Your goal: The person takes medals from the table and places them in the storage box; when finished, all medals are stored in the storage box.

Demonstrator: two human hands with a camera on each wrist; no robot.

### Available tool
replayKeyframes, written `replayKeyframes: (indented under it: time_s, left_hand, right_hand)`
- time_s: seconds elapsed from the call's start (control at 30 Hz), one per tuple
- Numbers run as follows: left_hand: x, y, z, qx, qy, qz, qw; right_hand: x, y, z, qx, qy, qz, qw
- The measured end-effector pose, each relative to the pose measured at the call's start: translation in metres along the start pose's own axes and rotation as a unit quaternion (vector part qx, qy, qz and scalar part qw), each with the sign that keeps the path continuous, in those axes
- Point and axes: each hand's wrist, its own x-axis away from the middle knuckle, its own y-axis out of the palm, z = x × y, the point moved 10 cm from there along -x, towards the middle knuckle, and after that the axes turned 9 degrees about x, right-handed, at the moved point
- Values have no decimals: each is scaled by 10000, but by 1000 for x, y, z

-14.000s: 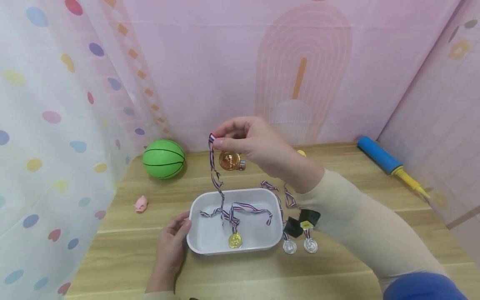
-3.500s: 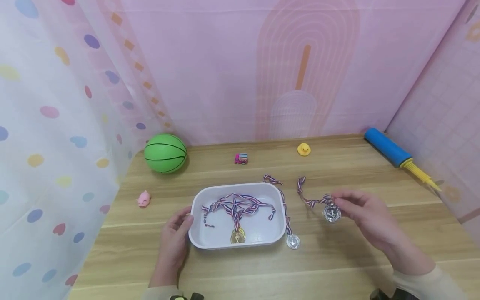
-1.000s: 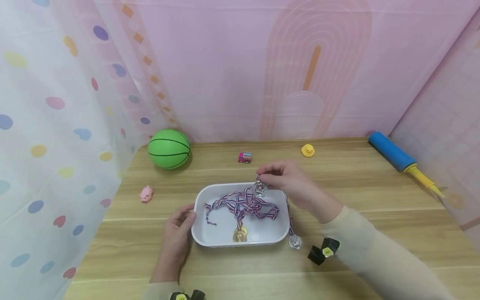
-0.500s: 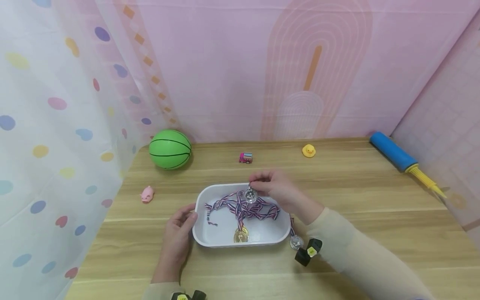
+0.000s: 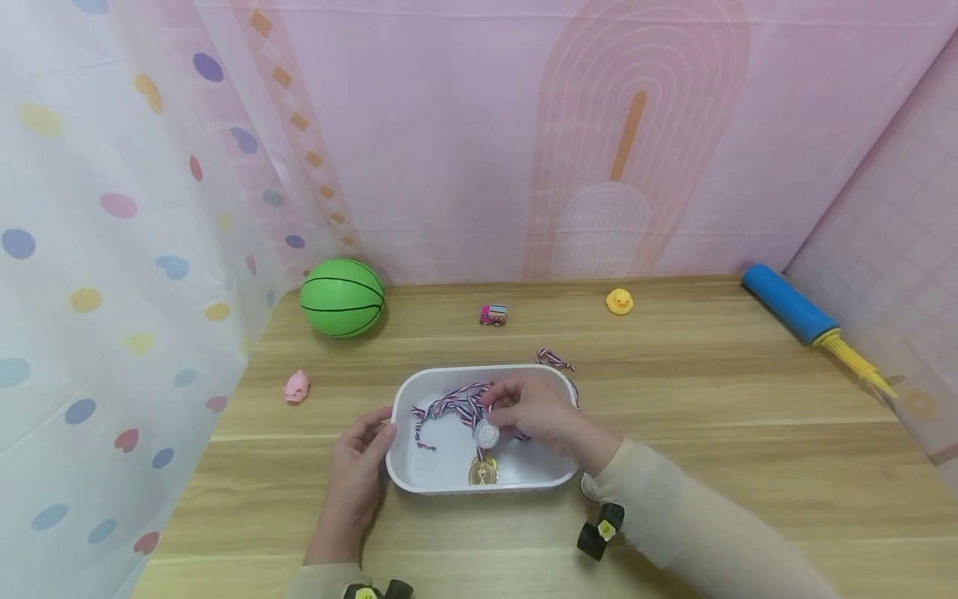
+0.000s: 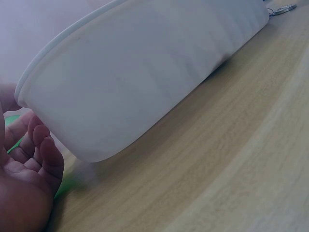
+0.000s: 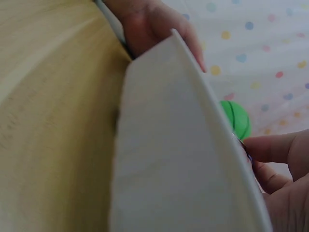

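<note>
A white plastic basin (image 5: 445,441) stands on the wooden table. My left hand (image 5: 358,470) grips its left end, thumb at the rim and fingers along the outer wall in the left wrist view. Inside the basin, my right hand (image 5: 535,412) pinches a silver medal (image 5: 486,434) near its top, low over the tangled striped ribbons (image 5: 449,401). Gold medals (image 5: 482,472) overlap by the basin's near wall. Another silver medal (image 5: 590,486) lies outside the right end, partly hidden by my right sleeve; its ribbon (image 5: 555,359) shows behind the basin.
At the back stand a green ball (image 5: 342,298), a small pink toy truck (image 5: 493,315) and a yellow rubber duck (image 5: 619,301). A pink toy pig (image 5: 296,388) sits at the left. A blue and yellow hand pump (image 5: 793,308) lies at the right.
Gold medals have gathered in the basin. My right hand has picked up a silver medal from the right, carried it left over the basin and lowered it inside. My left hand has stayed.
</note>
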Motion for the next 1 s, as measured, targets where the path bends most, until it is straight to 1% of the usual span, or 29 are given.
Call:
replayKeyframes:
  time_s: [0.17, 0.5, 0.63, 0.8, 1.0]
  left_hand:
    - [0, 0, 1, -29, 61, 11, 10000]
    - [1, 0, 0, -73, 43, -22, 10000]
    - [0, 0, 0, -67, 24, -20, 10000]
    - [0, 0, -1, -51, -22, 1, 10000]
    - [1, 0, 0, -35, -2, -8, 10000]
  right_hand:
    - [0, 13, 7, -76, -8, -168, 9998]
    - [7, 28, 12, 133, 9, -199, 9997]
    - [7, 29, 12, 425, -100, -129, 9990]
    - [7, 30, 11, 846, -160, -158, 9962]
    - [6, 29, 12, 1369, -200, -151, 9903]
